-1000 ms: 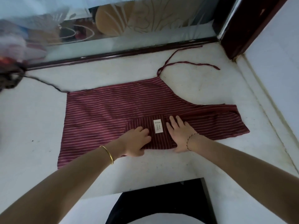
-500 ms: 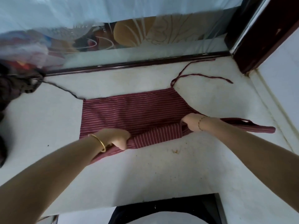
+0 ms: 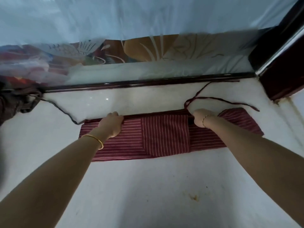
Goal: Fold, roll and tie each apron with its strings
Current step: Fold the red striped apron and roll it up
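A dark red apron (image 3: 164, 135) with thin white stripes lies folded in half lengthwise on the white floor (image 3: 148, 186), its pocket face up in the middle. My left hand (image 3: 111, 124) grips the folded-over edge at the far side, left of the pocket. My right hand (image 3: 199, 117) grips the same far edge right of the pocket, where the red strings (image 3: 218, 99) leave the cloth and trail away to the right. A darker string (image 3: 62, 109) runs off the apron's left corner.
A dark heap of cloth (image 3: 14, 102) lies at the far left, joined to the dark string. A dark wooden sill (image 3: 148, 82) under patterned glass bounds the far side. A dark door frame (image 3: 279, 71) and white wall close the right.
Both hands lifted the apron's near edge and carried it over to the far edge, folding the apron in half. The label is now hidden and the pocket faces up.
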Action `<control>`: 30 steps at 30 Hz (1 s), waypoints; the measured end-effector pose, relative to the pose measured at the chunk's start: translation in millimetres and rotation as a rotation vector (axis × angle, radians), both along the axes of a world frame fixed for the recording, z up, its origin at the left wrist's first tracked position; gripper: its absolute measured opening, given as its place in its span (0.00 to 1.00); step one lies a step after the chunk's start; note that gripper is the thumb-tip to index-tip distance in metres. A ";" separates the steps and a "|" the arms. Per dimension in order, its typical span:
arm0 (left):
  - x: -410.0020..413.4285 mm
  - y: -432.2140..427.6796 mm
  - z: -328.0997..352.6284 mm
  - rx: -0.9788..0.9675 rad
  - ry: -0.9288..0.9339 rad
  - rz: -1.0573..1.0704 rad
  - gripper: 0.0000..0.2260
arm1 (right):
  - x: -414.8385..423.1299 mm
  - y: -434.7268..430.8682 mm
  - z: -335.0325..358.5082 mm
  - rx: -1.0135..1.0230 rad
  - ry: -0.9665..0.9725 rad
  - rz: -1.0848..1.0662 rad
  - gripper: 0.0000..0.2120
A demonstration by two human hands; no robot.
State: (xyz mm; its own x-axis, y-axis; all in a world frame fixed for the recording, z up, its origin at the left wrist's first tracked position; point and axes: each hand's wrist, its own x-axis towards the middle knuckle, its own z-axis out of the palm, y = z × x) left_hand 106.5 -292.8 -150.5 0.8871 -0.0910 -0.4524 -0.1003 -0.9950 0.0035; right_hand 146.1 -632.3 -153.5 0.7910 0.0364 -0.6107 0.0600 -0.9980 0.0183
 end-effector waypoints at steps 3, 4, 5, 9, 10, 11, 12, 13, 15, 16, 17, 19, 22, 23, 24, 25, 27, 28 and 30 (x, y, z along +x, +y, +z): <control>10.2 1.5 -18.5 0.034 -0.047 0.013 0.11 | 10.6 0.5 -13.6 0.016 -0.081 0.021 0.14; 11.4 1.4 -22.2 0.035 -0.073 0.013 0.10 | 11.0 -0.2 -16.0 0.015 -0.096 0.029 0.16; 12.0 1.6 -24.5 0.032 -0.100 0.003 0.09 | 10.8 -1.0 -17.9 0.014 -0.117 0.046 0.16; 14.3 5.7 -29.3 -0.007 -0.176 -0.055 0.07 | 11.1 -5.6 -26.4 0.024 -0.224 0.120 0.18; 14.3 6.1 -28.4 -0.010 -0.196 -0.065 0.06 | 11.2 -6.7 -27.5 0.033 -0.254 0.134 0.18; 14.0 5.7 -28.0 -0.007 -0.215 -0.072 0.05 | 11.5 -7.6 -28.5 0.042 -0.282 0.150 0.19; 14.0 5.0 -27.7 -0.001 -0.229 -0.075 0.04 | 12.3 -7.9 -28.9 0.044 -0.304 0.162 0.19; 13.8 4.0 -26.9 0.003 -0.238 -0.070 0.03 | 12.9 -7.0 -29.0 0.041 -0.321 0.169 0.19; 14.0 2.2 -26.0 0.012 -0.245 -0.057 0.03 | 14.4 -3.3 -31.6 0.011 -0.349 0.169 0.19; 14.4 1.9 -25.9 0.016 -0.245 -0.053 0.03 | 14.7 -0.7 -33.4 -0.013 -0.366 0.162 0.18; 14.9 2.0 -26.1 0.018 -0.243 -0.051 0.03 | 15.2 1.6 -35.9 -0.036 -0.381 0.150 0.17; 17.0 2.9 -26.4 0.030 -0.244 -0.052 0.04 | 16.6 4.4 -40.7 -0.074 -0.403 0.136 0.15; 19.6 4.0 -26.9 0.052 -0.246 -0.060 0.05 | 19.6 5.1 -41.6 -0.081 -0.398 0.094 0.15; 19.6 3.9 -27.0 0.056 -0.241 -0.061 0.06 | 20.1 4.9 -41.3 -0.078 -0.399 0.078 0.15; 19.5 3.5 -27.0 0.058 -0.239 -0.060 0.06 | 20.0 4.9 -41.7 -0.077 -0.410 0.068 0.15; 19.7 3.5 -27.0 0.053 -0.240 -0.057 0.06 | 19.1 6.4 -41.3 -0.074 -0.437 0.066 0.13; 21.0 5.0 -26.4 0.021 -0.243 -0.044 0.08 | 16.4 10.3 -39.7 -0.037 -0.528 0.122 0.13; 21.8 6.3 -26.0 0.005 -0.242 -0.041 0.09 | 14.2 12.1 -37.7 -0.004 -0.566 0.175 0.15; 22.9 9.7 -25.1 -0.021 -0.234 -0.048 0.09 | 13.7 15.5 -34.4 0.067 -0.573 0.284 0.22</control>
State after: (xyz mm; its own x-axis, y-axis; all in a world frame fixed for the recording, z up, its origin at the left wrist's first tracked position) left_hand 129.4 -283.2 -175.6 0.9621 -0.1428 -0.2321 -0.1479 -0.9890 -0.0048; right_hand 159.9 -616.8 -187.8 0.9453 0.3155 -0.0831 0.3210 -0.9449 0.0642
